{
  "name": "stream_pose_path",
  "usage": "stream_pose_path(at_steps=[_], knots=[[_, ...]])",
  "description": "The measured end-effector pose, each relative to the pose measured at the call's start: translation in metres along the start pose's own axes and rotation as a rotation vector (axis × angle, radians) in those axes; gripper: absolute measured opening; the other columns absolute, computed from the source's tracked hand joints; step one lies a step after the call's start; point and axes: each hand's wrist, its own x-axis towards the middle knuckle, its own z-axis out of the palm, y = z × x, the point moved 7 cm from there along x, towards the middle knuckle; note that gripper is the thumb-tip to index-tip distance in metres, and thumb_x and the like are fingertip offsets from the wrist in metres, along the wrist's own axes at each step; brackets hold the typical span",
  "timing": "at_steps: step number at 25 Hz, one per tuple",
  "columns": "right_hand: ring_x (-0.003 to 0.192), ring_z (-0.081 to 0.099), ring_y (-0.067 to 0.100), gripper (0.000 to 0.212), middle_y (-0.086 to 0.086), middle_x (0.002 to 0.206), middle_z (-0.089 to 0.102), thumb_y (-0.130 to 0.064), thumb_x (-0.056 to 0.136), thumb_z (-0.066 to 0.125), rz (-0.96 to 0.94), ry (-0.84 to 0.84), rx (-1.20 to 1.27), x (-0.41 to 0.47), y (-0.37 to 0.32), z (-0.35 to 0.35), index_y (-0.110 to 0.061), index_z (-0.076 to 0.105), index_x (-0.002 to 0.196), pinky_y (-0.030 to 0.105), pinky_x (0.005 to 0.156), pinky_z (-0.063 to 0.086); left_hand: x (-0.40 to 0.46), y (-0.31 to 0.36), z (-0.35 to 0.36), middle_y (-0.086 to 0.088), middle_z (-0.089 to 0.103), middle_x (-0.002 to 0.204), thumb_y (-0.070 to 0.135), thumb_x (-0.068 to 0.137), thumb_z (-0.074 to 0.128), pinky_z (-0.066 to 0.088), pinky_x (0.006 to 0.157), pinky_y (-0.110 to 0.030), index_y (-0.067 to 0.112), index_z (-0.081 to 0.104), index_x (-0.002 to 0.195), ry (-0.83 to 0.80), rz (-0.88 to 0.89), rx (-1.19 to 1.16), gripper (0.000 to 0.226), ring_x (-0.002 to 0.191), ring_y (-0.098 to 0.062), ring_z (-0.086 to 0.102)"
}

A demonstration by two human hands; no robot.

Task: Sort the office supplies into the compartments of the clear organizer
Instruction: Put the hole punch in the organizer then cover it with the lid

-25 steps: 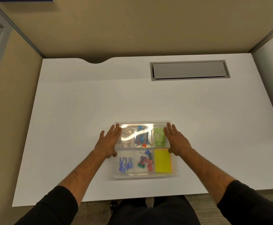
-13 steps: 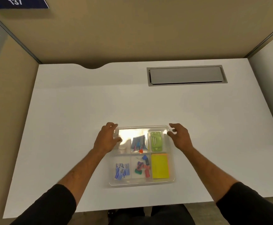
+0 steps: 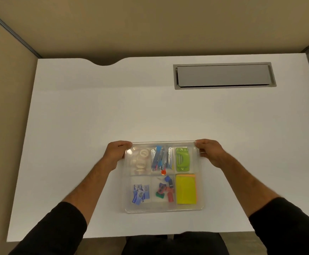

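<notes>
Now your left hand (image 3: 117, 152) and right hand (image 3: 209, 150), flat on the organizer (image 3: 163, 210) a second ago, curl round its far corners. It sits on the desk (image 3: 94, 116), all six compartments filled; sorting looks finished.

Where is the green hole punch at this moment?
In the head view, the green hole punch lies in the far right compartment of the clear organizer, just beyond the yellow sticky notes, near the right hand.
</notes>
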Motion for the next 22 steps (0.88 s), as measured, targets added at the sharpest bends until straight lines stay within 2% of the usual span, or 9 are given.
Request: stream_pose_path(at_steps=[4,8,11,15,18,22], knots=[[0.079,0.062,0.020,0.012,0.011,0.091,0.069,-0.004,0.087,0.068,-0.030,0.010,0.032,0.003,0.004,0.000,0.000,0.071,0.098,0.034,0.076,0.053,0.005,-0.010,0.004,0.007,0.076,0.089,0.021,0.083,0.077,0.050,0.065,-0.026,0.022,0.078,0.086,-0.002,-0.014,-0.049,0.003,0.078,-0.011,0.062],[0.070,0.060,0.016,0.004,0.007,0.081,0.068,-0.004,0.085,0.071,-0.073,0.052,-0.017,-0.007,-0.003,-0.002,-0.005,0.071,0.089,0.029,0.066,0.054,-0.004,-0.008,0.005,0.005,0.075,0.085,0.022,0.081,0.079,0.051,0.065,-0.029,0.022,0.077,0.084,0.027,0.002,-0.070,0.004,0.078,-0.013,0.063],[0.063,0.061,0.016,0.007,0.008,0.075,0.068,-0.007,0.082,0.075,-0.082,0.064,-0.056,-0.025,0.008,-0.007,-0.003,0.071,0.087,0.028,0.058,0.054,-0.023,-0.021,0.000,0.004,0.074,0.084,0.031,0.078,0.082,0.052,0.065,-0.028,0.023,0.076,0.086,0.092,0.031,-0.041,0.013,0.074,-0.012,0.063],[0.074,0.067,0.023,0.012,0.014,0.085,0.072,-0.007,0.082,0.073,-0.046,-0.016,-0.153,-0.065,0.068,-0.014,-0.003,0.070,0.093,0.036,0.066,0.057,-0.068,-0.074,-0.004,0.004,0.074,0.088,0.034,0.080,0.078,0.055,0.067,-0.031,0.027,0.073,0.095,0.056,0.045,-0.034,0.017,0.081,-0.016,0.070],[0.074,0.068,0.023,0.012,0.017,0.090,0.073,-0.011,0.084,0.072,-0.009,-0.036,-0.189,-0.094,0.113,-0.020,-0.004,0.071,0.094,0.037,0.068,0.058,-0.100,-0.114,-0.007,0.003,0.073,0.092,0.030,0.082,0.078,0.056,0.067,-0.030,0.025,0.070,0.099,-0.005,0.024,-0.013,0.020,0.088,-0.019,0.071],[0.077,0.066,0.023,0.012,0.016,0.090,0.071,-0.008,0.084,0.072,0.019,-0.072,-0.189,-0.119,0.150,-0.026,-0.006,0.072,0.096,0.034,0.071,0.058,-0.129,-0.158,-0.010,-0.007,0.071,0.101,0.021,0.076,0.084,0.060,0.076,-0.035,0.017,0.068,0.103,-0.083,-0.042,0.001,0.031,0.093,-0.025,0.069]])
